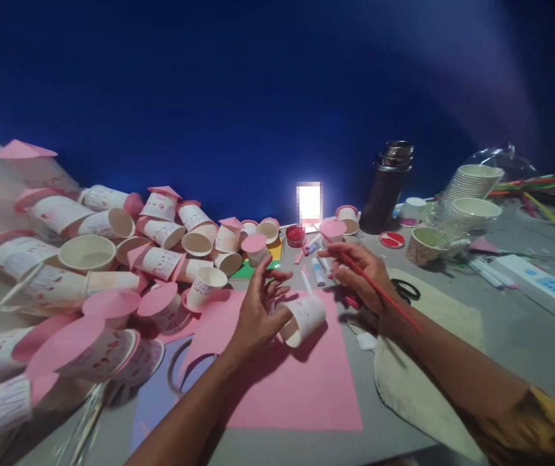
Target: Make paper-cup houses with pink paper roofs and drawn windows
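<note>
My left hand (261,304) grips a white paper cup (312,317) by its rim, with the thumb at the opening and the other fingers raised. The cup lies tilted above a pink paper sheet (301,395), its open end toward me. Between the fingers of my right hand (362,275) is a thin red paintbrush (379,294), its handle slanting back over the wrist. The brush tip is hard to make out and stays apart from the cup. Beyond the hands stands an open jar of red paint (296,237), with its red-and-white lid (392,240) to the right.
Many decorated cups with pink paper cones (111,303) crowd the left side. A dark flask (386,188), stacked paper cups (474,184), and a patterned cup (427,247) stand at the right. Black-handled scissors (406,290), a cloth (432,323), markers (318,272) and a tape ring (175,366) lie about.
</note>
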`<state>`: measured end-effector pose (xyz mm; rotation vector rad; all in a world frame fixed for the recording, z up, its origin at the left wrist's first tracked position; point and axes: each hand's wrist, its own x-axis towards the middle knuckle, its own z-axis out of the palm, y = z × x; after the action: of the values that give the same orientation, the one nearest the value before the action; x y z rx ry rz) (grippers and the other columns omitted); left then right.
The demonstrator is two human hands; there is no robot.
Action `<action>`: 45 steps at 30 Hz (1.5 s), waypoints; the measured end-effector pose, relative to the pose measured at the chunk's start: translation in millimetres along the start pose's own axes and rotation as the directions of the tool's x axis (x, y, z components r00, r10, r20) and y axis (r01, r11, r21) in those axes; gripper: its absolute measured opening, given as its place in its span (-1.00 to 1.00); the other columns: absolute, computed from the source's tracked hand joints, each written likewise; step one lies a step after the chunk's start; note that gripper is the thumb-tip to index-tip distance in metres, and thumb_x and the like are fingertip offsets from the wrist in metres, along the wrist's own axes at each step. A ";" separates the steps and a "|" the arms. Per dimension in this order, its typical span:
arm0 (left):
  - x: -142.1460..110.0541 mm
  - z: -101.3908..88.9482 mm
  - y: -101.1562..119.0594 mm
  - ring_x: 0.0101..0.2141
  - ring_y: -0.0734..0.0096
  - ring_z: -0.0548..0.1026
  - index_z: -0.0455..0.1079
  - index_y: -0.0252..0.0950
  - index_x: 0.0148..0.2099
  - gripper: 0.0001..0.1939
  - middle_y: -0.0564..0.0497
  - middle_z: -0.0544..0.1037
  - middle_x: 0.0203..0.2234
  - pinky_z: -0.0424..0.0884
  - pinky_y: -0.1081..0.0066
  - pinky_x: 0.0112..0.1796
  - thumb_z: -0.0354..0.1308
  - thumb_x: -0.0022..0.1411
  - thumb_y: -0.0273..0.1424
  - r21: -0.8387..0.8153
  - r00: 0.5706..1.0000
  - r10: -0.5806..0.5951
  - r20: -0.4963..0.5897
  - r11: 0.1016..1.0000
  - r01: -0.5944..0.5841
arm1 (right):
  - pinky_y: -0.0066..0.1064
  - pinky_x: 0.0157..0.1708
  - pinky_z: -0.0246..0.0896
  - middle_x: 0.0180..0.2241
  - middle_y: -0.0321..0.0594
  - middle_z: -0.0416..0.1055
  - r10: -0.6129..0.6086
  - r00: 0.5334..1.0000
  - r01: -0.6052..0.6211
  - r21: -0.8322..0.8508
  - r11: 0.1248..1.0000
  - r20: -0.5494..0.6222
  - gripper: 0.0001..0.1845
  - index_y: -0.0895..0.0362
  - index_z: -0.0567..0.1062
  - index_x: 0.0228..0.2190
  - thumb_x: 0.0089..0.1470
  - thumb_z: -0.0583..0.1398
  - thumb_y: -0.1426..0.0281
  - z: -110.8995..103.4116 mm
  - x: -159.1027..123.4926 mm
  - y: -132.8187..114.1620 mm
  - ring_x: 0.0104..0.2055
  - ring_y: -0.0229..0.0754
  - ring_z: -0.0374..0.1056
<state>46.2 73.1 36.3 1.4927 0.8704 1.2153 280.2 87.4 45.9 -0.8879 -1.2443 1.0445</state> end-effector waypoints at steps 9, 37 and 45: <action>-21.1 -3.5 -8.8 -0.02 0.17 0.44 0.09 -0.02 0.41 -0.08 -0.09 0.35 0.00 0.50 0.07 -0.01 0.30 0.07 -0.57 0.440 0.990 0.072 0.125 0.890 -0.120 | -0.27 -0.25 0.36 0.03 -0.10 0.48 -0.104 0.956 0.222 -0.450 0.865 0.273 -0.42 -0.01 0.51 0.10 0.05 0.42 0.21 3.7 -13.8 -0.1 -0.14 -0.07 0.41; -16.3 -8.7 -11.4 -0.04 0.18 0.45 0.10 -0.18 0.39 -0.26 -0.10 0.41 -0.05 0.46 0.07 0.01 0.20 0.21 -0.53 0.698 0.891 0.450 -0.061 0.658 -0.284 | 0.15 0.16 0.31 0.18 0.09 0.39 -0.178 0.890 0.410 -0.567 0.715 0.420 -0.13 0.07 0.24 0.26 -0.01 0.44 0.34 17.4 -21.3 9.1 0.18 0.20 0.36; -8.2 -26.4 14.2 0.35 -0.02 0.18 -0.07 -0.07 0.47 -0.03 -0.19 0.19 0.36 0.29 -0.07 0.27 0.32 0.14 -0.50 0.617 0.939 0.098 0.330 0.730 -0.293 | 0.21 0.12 0.32 0.15 0.09 0.44 -0.215 0.750 0.639 -0.601 0.481 0.625 -0.12 0.10 0.23 0.28 -0.04 0.40 0.51 11.9 -16.1 3.6 0.14 0.23 0.34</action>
<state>17.9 68.3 48.2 2.3253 1.0230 0.8288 267.7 72.8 39.2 -0.8775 -2.3324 0.1938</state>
